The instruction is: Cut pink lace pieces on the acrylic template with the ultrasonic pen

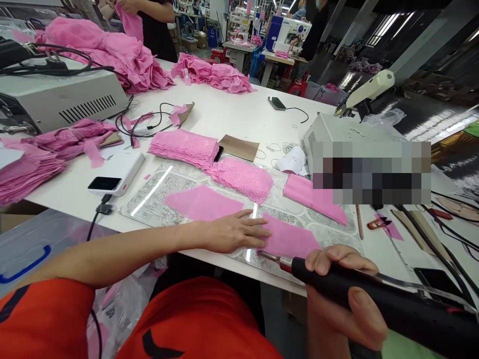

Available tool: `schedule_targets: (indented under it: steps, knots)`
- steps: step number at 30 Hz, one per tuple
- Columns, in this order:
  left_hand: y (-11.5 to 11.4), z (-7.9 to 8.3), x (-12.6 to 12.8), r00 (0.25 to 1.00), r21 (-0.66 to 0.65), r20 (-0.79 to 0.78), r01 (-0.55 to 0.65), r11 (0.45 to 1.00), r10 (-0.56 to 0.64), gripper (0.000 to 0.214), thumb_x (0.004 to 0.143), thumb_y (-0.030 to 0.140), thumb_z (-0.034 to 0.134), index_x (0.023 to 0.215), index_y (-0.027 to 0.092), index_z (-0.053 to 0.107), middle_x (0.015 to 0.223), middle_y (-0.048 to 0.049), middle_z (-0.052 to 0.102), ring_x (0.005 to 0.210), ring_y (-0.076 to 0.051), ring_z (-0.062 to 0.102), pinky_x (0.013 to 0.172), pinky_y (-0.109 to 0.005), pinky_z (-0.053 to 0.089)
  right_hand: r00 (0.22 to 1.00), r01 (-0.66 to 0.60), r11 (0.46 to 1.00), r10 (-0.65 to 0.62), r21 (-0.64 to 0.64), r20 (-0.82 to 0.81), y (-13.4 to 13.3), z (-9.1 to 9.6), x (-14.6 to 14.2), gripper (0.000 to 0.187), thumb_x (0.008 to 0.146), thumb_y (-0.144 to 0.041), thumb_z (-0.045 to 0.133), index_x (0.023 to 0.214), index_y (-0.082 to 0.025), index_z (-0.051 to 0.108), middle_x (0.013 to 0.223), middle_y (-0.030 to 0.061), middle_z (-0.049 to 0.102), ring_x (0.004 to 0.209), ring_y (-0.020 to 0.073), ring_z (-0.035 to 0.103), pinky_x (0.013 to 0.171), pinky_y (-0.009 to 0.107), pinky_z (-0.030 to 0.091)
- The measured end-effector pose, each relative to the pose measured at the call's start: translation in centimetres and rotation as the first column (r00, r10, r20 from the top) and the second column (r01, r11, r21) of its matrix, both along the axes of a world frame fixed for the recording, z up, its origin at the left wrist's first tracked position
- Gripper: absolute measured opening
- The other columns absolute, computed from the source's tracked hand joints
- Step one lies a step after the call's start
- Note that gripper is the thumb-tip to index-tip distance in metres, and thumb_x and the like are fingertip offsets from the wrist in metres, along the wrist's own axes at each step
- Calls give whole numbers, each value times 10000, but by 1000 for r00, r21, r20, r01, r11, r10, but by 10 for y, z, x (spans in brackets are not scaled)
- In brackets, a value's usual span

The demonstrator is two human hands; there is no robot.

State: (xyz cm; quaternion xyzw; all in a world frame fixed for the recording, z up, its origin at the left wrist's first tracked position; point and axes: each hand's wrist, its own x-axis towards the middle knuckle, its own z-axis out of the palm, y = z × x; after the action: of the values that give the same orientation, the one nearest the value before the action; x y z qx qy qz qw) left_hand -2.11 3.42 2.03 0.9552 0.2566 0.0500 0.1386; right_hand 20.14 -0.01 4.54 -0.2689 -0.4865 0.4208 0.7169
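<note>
My left hand [232, 232] lies flat, fingers stretched out, its fingertips on the left edge of a pink fabric piece [290, 237]. A second pink fabric piece [204, 202] lies just beyond that hand. My right hand [344, 294] is wrapped round the black handle of a hand tool with a metal tip [374, 294]. Its narrow tip points left and sits at the near left corner of the first piece, close to my left fingers; contact is hard to make out. Both pieces rest on a grey-patterned clear mat [145, 202].
Behind the mat stand stacked pink lace pieces [183, 147] and a folded pink strip [314, 197]. A white power bank [127, 172] is at left. Grey vented boxes [90, 99] with cables flank the table. Pink fabric heaps [101, 55] lie at the back, near another person [157, 25].
</note>
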Motion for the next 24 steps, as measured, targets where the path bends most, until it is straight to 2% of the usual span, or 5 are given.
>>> schedule_targets:
  steps: [9, 14, 19, 21, 24]
  knots:
    - [0, 3, 1, 1000, -40, -9, -14, 999, 13, 430, 946, 100, 415, 1316, 248, 575, 1492, -20, 421, 1456, -225, 245, 1209, -458, 133, 997, -56, 998, 53, 42, 60, -1, 1, 0, 138, 707, -247, 534, 790, -168, 610, 759, 15, 552, 557, 118, 519, 498, 303, 460]
    - [2, 15, 0, 998, -63, 44, -32, 998, 34, 433, 914, 81, 445, 1318, 173, 569, 1490, -63, 427, 1450, -226, 267, 1205, -427, 188, 999, -33, 999, 32, 26, 44, 2, 2, 0, 171, 674, -246, 532, 800, -165, 614, 765, 15, 562, 556, 118, 516, 500, 299, 448]
    - [0, 33, -32, 958, -97, 248, -122, 988, 143, 390, 979, 150, 351, 1295, 151, 578, 1426, -85, 514, 1404, -204, 367, 1179, -407, 263, 999, 41, 999, -42, -32, -25, -2, 7, -1, 192, 642, -271, 516, 779, -177, 612, 758, 6, 548, 532, 111, 461, 480, 294, 396]
    - [-5, 34, -51, 953, -109, 254, -140, 984, 164, 373, 985, 186, 362, 1276, 163, 593, 1390, -92, 550, 1392, -219, 387, 1173, -445, 261, 998, 42, 998, -44, -55, -42, -4, 8, -4, 192, 642, -273, 522, 787, -181, 607, 767, 7, 549, 535, 110, 451, 486, 296, 389]
    - [-16, 27, -76, 969, -93, 175, -159, 983, 174, 365, 992, 252, 389, 1298, 195, 581, 1432, -95, 505, 1421, -247, 333, 1180, -506, 197, 998, -16, 998, 13, -61, -60, -5, 5, -11, 210, 641, -271, 538, 812, -173, 611, 782, 14, 557, 548, 114, 478, 498, 303, 404]
